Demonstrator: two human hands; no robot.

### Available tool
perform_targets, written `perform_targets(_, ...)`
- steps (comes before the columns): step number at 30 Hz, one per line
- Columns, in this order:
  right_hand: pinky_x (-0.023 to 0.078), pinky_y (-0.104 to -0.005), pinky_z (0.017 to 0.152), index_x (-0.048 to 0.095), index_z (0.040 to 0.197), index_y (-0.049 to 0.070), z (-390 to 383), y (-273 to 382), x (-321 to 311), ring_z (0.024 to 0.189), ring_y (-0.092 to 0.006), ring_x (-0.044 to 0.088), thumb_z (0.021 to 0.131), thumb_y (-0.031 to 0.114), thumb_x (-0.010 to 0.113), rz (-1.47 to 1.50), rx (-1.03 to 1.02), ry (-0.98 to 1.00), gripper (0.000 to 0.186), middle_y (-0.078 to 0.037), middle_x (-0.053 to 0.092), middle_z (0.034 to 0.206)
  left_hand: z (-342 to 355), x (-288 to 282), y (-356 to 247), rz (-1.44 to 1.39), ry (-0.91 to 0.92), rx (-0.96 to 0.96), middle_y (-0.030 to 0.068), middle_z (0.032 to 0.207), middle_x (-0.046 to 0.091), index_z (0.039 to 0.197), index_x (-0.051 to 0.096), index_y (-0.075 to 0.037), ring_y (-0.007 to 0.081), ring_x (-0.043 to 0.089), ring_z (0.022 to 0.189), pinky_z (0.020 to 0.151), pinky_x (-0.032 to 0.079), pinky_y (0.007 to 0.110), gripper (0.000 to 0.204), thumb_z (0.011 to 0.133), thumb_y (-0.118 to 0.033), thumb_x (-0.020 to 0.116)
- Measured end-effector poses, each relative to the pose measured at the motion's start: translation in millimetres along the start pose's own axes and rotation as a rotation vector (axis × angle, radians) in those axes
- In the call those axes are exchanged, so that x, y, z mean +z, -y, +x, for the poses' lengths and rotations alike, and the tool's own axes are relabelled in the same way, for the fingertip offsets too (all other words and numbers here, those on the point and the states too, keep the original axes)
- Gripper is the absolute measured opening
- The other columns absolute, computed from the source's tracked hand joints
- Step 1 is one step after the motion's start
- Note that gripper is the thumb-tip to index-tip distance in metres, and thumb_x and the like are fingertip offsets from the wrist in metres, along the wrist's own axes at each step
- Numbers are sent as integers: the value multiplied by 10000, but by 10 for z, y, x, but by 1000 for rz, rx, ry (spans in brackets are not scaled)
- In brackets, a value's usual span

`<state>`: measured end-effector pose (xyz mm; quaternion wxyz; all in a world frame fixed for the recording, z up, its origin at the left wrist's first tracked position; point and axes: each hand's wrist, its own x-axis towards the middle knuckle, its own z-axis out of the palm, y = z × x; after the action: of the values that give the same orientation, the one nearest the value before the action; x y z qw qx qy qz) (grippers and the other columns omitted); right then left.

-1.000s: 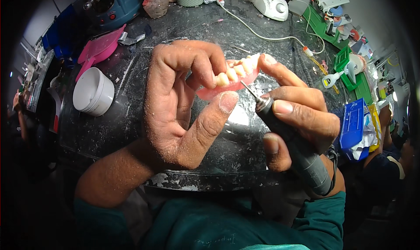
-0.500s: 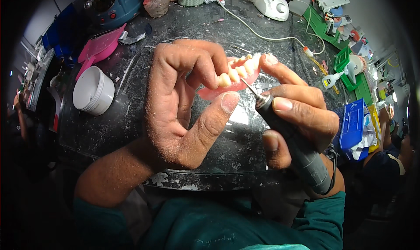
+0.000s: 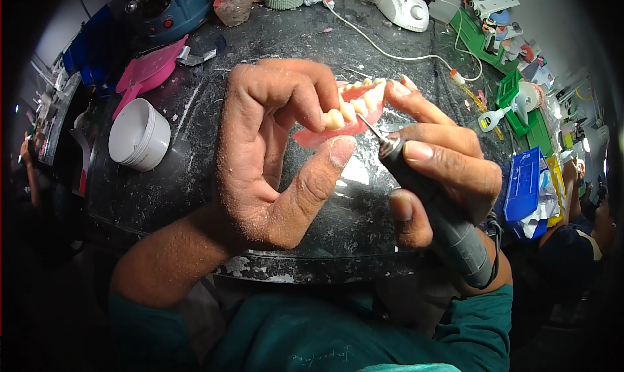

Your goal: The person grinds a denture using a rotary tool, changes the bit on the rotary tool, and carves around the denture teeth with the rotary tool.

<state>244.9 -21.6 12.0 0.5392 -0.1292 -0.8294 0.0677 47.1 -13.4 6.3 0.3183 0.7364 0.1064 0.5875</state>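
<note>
A denture point(image 3: 351, 115) with a pink base and cream teeth is held up over the dark table. My left hand point(image 3: 273, 157) pinches its left end between thumb and fingers; fine dust coats the hand and wrist. In my right hand point(image 3: 448, 164) is a black rotary handpiece point(image 3: 442, 216), gripped like a pen. Its thin metal bur point(image 3: 370, 126) meets the denture at the near row of teeth, by the gum line. The right hand's outstretched fingertips rest at the denture's far right end. The fingers partly hide the base.
A dusty dark table point(image 3: 260, 43) lies below. On the left stand a white tub point(image 3: 140, 135) and a pink dustpan point(image 3: 149, 66). A white control box point(image 3: 401, 8) sits at the back, its pale cord point(image 3: 383, 52) crossing rightward. Blue point(image 3: 523, 190) and green bins point(image 3: 510, 89) line the right edge.
The denture is tilted slightly, so more of its far teeth show. My right hand and the handpiece have shifted a tiny bit; my left hand keeps its hold.
</note>
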Motion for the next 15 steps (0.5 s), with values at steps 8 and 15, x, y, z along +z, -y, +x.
perform_targets(8,338,-660,1043,445,1162,50,18,49,-26,1137,-457,564,904,263,649,5,29,58,392,-180,570,1004,-9,-1,36,-33,-1,14,151,1076,438,1096,356,-32,154,451,984,1058,379,437,323,844,71,529)
perform_targets(15,289,-685,1058,442,1157,62,35,47,-79,1148,-456,558,908,250,638,38,40,88,369,-165,564,1010,-5,1,35,-26,9,22,147,1073,432,1101,350,-32,153,454,983,1073,373,457,326,848,73,527)
